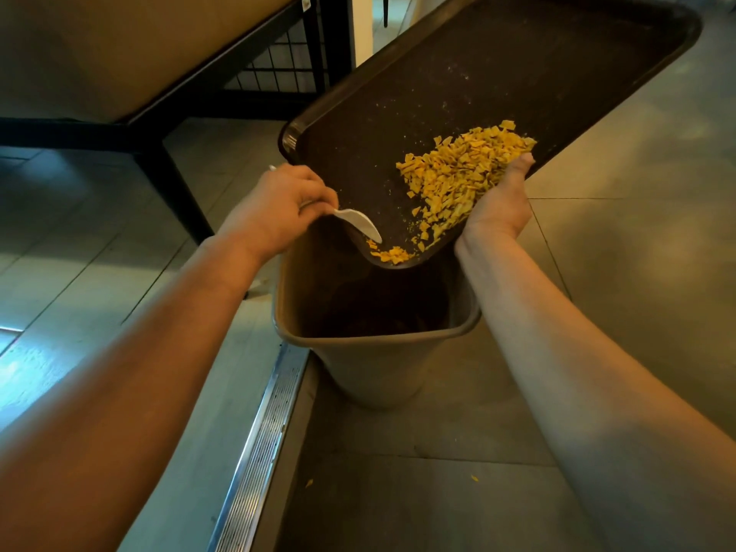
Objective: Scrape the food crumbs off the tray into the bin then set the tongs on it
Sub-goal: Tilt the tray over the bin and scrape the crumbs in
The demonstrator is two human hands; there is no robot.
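Head: tilted tray (498, 65) over bin (370, 352); table (119, 53) left, floor drain (259, 444) beside.

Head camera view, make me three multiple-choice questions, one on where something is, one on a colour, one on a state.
1. Where is the lowest corner of the dark brown rectangular plastic tray?
A. Over the tan plastic bin
B. Flat on the floor
C. On the table

2. What colour are the food crumbs?
A. Green
B. Yellow-orange
C. White

3. What is the left hand doing?
A. Hanging idle
B. Pressing flat on the bin
C. Gripping white plastic tongs

Answers: 1 A, the tilted corner hangs above the bin's opening. 2 B, the pile beside the right hand is yellow-orange. 3 C, its fingers curl round the handle, tip on the tray.
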